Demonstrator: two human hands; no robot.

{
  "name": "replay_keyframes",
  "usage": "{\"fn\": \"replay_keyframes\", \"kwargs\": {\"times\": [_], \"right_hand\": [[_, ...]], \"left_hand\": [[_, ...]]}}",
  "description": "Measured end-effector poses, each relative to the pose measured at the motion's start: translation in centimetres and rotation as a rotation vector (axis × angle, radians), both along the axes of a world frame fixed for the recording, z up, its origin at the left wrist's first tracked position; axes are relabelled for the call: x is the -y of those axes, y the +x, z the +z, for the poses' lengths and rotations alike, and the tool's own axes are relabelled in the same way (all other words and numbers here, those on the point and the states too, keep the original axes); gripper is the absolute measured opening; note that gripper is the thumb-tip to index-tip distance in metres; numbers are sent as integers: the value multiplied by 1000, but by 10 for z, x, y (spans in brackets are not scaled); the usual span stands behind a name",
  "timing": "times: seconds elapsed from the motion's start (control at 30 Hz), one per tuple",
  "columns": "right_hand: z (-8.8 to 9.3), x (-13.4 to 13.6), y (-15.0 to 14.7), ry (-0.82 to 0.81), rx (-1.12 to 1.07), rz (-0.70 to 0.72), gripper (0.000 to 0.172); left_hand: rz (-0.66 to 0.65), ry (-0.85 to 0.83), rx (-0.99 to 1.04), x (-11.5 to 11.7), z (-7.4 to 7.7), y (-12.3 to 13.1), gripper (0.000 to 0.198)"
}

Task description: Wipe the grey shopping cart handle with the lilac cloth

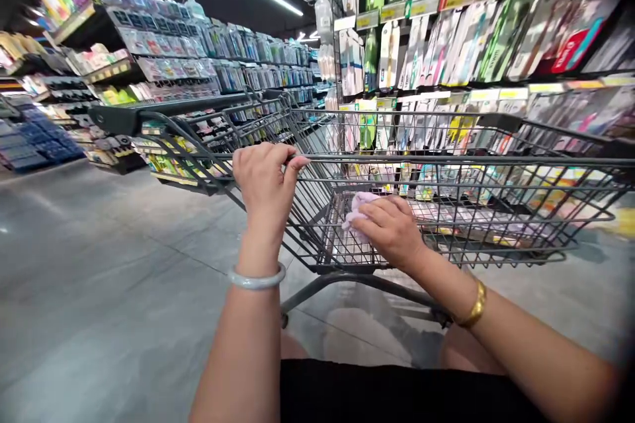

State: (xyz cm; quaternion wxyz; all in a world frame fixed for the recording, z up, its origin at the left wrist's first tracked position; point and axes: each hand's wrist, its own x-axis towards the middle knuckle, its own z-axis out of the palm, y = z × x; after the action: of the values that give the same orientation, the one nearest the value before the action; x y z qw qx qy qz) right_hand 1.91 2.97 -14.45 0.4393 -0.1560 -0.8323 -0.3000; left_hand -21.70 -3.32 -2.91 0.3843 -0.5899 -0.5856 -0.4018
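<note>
A dark grey wire shopping cart stands side-on right in front of me. My left hand is wrapped over the cart's top side rail, near the handle end, with a pale bangle on its wrist. Lower down, my right hand presses a pale lilac cloth against the wires of the basket's side. The cloth is bunched, and part of it is hidden under the fingers. A gold bracelet is on the right wrist. The cart's handle reaches away to the left.
A rack of hanging packaged goods stands close behind the cart on the right. More stocked shelves line the left and back. Smooth grey floor stretches along the left, and a cart wheel sits low near my legs.
</note>
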Motion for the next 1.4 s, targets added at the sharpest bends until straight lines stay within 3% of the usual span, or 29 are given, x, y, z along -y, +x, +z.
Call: {"fn": "replay_keyframes", "kwargs": {"times": [0.07,0.13,0.27,0.33,0.5,0.57,0.63,0.7,0.83,0.9,0.97,1.03,1.1,1.2,1.3,1.4], "right_hand": [[9,5,9,35,53,28,7],[32,9,22,77,46,68,10],[76,2,46,61,-291,26,18],[81,-4,51,17,-405,-8,21],[59,1,54,13,-333,1,24],[59,4,66,-42,-422,28,23],[73,2,88,-108,-622,0,18],[93,-8,111,-200,-748,-116,16],[121,-26,124,-490,-646,-361,22],[119,-24,108,-512,-584,-331,23],[108,-16,85,-413,-543,-225,27],[97,-10,70,-286,-508,-134,33],[90,-9,72,-228,-477,-90,35],[90,-23,109,-264,-578,-152,27],[93,-43,147,-202,-834,-379,21],[91,-46,142,-141,-899,-380,21]], "left_hand": [[5,7,-11,-2,0,0,54],[8,9,-16,-3,1,0,54],[22,-12,-30,-4,2,-3,55],[36,-23,-43,-3,4,-5,55],[102,-84,-76,0,9,-8,58],[129,-105,-89,1,10,-12,60],[141,-107,-98,2,9,-17,61],[139,-91,-98,3,8,-23,61],[177,-75,-69,6,8,-16,60],[261,-30,-13,5,10,5,55],[299,81,28,1,13,36,45],[130,97,-82,-6,16,66,38],[9,-32,-222,-14,16,86,39],[51,-168,-381,-24,14,89,45],[79,-168,-445,-27,10,78,44],[79,-121,-439,-28,7,73,45]]}}
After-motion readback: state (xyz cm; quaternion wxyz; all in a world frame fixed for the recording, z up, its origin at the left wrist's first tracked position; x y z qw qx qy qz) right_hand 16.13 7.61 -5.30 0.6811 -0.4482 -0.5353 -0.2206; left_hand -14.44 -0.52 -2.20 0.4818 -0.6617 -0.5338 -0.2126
